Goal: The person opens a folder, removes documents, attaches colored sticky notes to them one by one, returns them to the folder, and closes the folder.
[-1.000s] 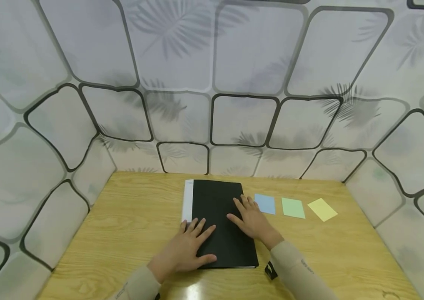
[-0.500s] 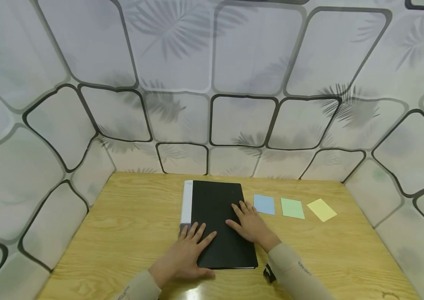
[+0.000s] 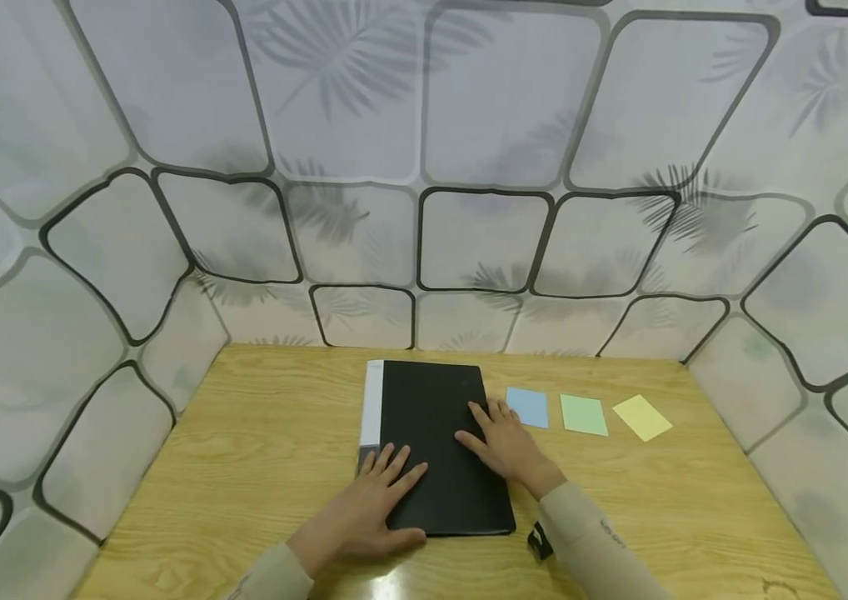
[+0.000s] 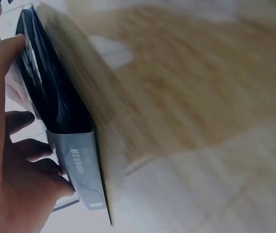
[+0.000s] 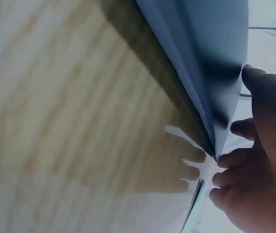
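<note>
A black file folder lies closed on the wooden table, its pale spine label toward the left. Spread across the folder's lower left are the fingers of my left hand, with the thumb by its front edge. My right hand rests on the right side of the cover, fingers extended near the edge. In the left wrist view the grey spine and the loose inner pages at the folder's end show beside the hand. The right wrist view shows the right hand along the folder's opening side.
Right of the folder lie a blue paper square, a green one and a tilted yellow one. A small black item sits by the right wrist. Patterned fabric walls enclose the table at the back and sides.
My left hand has slid slightly toward me; its thumb moved off the cover to the front edge, and more of the spine shows. The right hand has shifted only a little.
</note>
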{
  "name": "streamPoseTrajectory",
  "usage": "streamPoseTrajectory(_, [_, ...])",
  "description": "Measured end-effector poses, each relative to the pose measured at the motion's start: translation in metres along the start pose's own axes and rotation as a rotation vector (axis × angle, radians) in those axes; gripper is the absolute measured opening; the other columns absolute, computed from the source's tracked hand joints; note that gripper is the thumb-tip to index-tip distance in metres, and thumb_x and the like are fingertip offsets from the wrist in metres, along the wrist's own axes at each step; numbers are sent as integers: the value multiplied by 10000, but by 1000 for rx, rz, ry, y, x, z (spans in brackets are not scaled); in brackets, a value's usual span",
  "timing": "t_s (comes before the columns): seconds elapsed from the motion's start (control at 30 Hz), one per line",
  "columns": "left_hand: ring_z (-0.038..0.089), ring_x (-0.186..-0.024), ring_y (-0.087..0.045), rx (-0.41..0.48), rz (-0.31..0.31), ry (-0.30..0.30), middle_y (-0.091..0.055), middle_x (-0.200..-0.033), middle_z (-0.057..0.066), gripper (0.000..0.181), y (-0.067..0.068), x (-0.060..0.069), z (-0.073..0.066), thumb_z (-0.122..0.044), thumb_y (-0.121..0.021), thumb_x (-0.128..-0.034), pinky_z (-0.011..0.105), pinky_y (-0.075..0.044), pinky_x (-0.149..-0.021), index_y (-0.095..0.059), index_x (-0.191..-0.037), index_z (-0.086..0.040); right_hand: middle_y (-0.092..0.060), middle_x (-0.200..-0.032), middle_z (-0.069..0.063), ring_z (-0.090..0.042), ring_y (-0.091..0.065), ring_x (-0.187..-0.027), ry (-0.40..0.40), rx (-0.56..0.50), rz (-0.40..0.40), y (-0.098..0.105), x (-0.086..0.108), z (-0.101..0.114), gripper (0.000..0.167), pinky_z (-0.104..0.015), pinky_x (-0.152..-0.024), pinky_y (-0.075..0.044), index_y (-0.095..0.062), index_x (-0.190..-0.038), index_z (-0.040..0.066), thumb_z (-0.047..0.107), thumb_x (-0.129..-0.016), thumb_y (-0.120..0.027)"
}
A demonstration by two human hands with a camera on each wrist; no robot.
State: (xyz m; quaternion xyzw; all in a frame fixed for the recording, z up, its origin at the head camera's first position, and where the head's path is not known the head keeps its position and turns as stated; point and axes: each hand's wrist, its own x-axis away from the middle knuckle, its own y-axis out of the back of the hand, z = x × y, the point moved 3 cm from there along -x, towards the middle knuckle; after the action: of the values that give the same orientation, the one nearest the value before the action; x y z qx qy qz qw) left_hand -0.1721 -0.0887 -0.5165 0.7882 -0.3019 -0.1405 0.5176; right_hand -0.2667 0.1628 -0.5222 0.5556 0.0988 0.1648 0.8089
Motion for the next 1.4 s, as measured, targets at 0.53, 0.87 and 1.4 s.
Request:
streamPoseTrajectory(0.53, [428,-1488,-471,-72,-138,-101,-476,-1625,176,646,13,21,-5,-520,-504,-1097,560,-513,-1127,-497,-1576,-87,-555,-1535,-254,-558,-283,-1544,68,-140,-77,61,-5,17,600,-736,-1221,-277,-558,-1505,-1,455,-1131,-449])
streamPoseTrajectory(0.87, [241,-978,-801,-243,-632,-400,-767,-1233,193,344,25,43,-15,-209,-628,-1074,277,-654,-748,-703,-1310,30,-562,-1557,-176,-482,-284,-1577,183,-191,-177,100,-9,44,530,-690,-1229,-318,-581,-1499,47,414,-1141,-445])
streamPoseTrajectory(1.4, [169,-888,-797,-16,-889,-322,-791,-1147,181,350,13,72,-8,-138,-598,-1084,165,-619,-749,-659,-1364,63,-416,-1667,-172,-387,-333,-1581,294,-259,-211,110,-20,86,570,-616,-1245,-353,-395,-1637,117,413,-1150,-409])
